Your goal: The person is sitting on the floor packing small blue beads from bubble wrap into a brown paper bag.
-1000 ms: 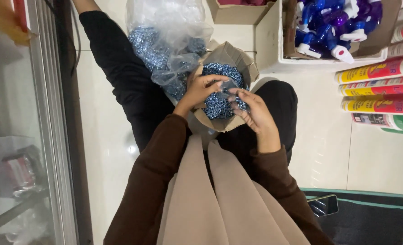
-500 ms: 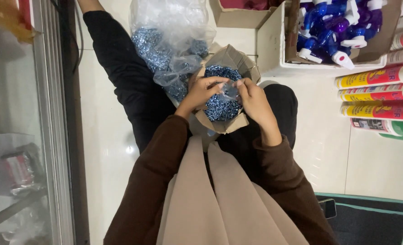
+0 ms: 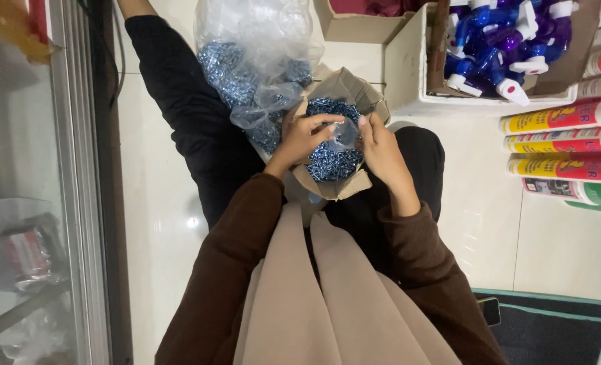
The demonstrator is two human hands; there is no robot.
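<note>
Both hands (image 3: pixel 341 138) pinch a small bag (image 3: pixel 346 132) over screws (image 3: pixel 333 162)

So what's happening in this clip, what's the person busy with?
A seated person has an open cardboard box of small blue screws on their lap. The left hand and right hand pinch a small clear plastic bag over the box. A larger clear bag of the same screws lies just beyond, with spray bottles on the right.
</note>
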